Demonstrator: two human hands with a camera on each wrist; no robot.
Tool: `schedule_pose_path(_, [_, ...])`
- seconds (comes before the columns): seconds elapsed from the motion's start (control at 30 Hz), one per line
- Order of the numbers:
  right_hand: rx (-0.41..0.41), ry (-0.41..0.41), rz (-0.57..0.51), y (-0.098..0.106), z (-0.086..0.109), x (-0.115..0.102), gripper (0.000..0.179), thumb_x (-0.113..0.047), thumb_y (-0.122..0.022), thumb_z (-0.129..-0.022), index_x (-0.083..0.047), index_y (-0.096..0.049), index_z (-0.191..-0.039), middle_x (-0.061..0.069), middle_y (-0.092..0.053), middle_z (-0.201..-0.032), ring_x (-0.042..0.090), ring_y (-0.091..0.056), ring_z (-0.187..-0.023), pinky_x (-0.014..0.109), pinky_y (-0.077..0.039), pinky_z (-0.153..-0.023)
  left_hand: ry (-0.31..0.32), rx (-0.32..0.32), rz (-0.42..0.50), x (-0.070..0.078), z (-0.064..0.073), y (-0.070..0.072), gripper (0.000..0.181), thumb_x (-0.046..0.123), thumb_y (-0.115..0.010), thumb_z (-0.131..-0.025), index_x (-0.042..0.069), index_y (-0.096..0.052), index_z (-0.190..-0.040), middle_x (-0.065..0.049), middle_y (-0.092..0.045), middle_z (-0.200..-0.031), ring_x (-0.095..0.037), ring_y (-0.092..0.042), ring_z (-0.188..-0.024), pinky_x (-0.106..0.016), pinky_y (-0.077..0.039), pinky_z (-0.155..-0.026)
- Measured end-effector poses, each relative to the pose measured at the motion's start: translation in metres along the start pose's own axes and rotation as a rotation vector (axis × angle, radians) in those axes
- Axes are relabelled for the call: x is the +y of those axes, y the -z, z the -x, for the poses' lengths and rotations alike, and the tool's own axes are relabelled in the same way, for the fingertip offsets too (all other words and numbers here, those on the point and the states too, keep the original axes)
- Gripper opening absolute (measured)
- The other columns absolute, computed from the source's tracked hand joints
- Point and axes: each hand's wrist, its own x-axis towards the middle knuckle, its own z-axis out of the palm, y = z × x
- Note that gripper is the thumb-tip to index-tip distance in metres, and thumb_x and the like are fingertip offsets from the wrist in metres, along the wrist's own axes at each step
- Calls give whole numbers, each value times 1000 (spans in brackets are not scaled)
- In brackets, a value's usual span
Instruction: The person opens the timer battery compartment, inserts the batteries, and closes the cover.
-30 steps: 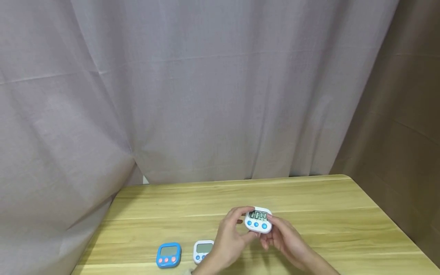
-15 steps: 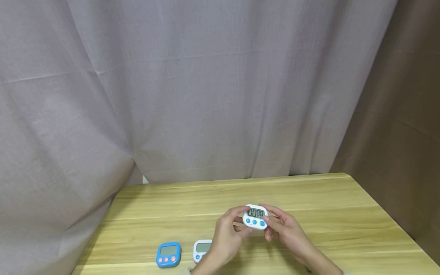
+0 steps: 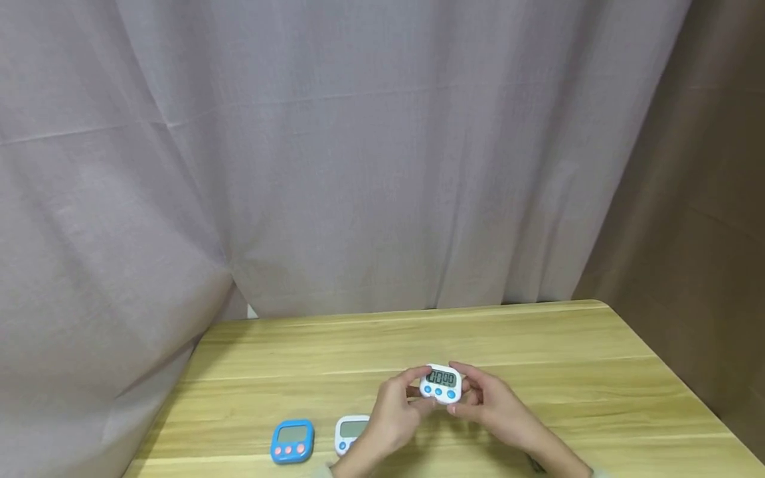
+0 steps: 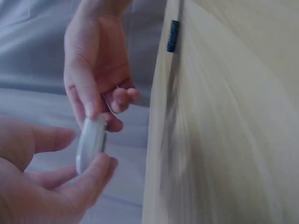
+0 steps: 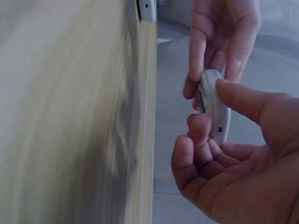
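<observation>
A white digital timer [image 3: 441, 384] with three blue buttons and a row of zeros on its display is held up over the table, tilted toward the head camera. My left hand [image 3: 396, 406] pinches its left side, forefinger at the top corner and thumb at the lower edge. On the other side my right hand [image 3: 491, 405] grips the right end; in the right wrist view its thumb lies against the timer's casing [image 5: 215, 105], with the fingers curled opposite. A second white timer [image 3: 351, 429], partly hidden by the left forearm, lies on the table beside a blue timer [image 3: 293, 441] with red buttons.
The wood-grain table [image 3: 287, 358] ends at a grey curtain [image 3: 358, 166] behind, with a brown curtain [image 3: 687, 232] to the right. A small dark blue cylinder [image 4: 173, 36] lies on the table near the right forearm.
The held timer has shifted slightly left. My right thumb has moved off its front, near the right-hand button, to the lower right edge. Both timers on the table stay put.
</observation>
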Motion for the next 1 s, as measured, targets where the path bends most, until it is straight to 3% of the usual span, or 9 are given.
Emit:
schedule_pose_path(0.13, [16,1,164,0,-4,0,82,-17,-83,-91,15,-40,-153,11,-62,-104,9,-53,-72,19,-50,-55,13,-42,84,-1,0,0,55,9,-69,-98,-9,-52,-148,-22,-69,-132,-26,-74,-107,-28,-67,-80])
schedule_pose_path(0.3, [-8,-17,190,-1,-6,0,81,-15,-81,-92,14,-39,-154,11,-63,-106,12,-53,-70,20,-49,-52,29,-54,136,-3,0,-2,57,15,-63,-103,-15,-46,-149,-31,-56,-148,-37,-65,-130,-32,-63,-100])
schedule_pose_path(0.5, [-12,-25,239,1,-2,4,78,-13,-82,-90,13,-42,-153,9,-64,-105,14,-54,-76,22,-51,-57,60,-31,78,-3,0,-8,52,18,-66,-101,-13,-56,-142,-27,-66,-137,-34,-69,-121,-36,-64,-98])
schedule_pose_path(0.63, [-12,-11,275,-2,2,7,74,-13,-82,-90,12,-46,-150,6,-65,-102,13,-54,-81,22,-51,-63,96,-74,63,-4,3,-9,54,21,-66,-103,-14,-55,-142,-24,-69,-134,-34,-70,-119,-42,-64,-98])
schedule_pose_path(0.87, [2,-24,350,-4,1,8,68,-10,-84,-87,6,-54,-146,2,-63,-95,11,-54,-77,23,-49,-60,79,-128,23,-6,4,-7,49,13,-65,-102,-17,-54,-140,-30,-68,-133,-37,-69,-123,-42,-63,-100])
schedule_pose_path(1.0, [35,-38,458,-5,-1,9,67,-12,-88,-82,-1,-61,-142,-6,-66,-92,9,-56,-81,34,-45,-75,76,-127,-26,-8,4,-7,48,12,-67,-101,-13,-56,-140,-31,-67,-133,-40,-68,-125,-45,-62,-101])
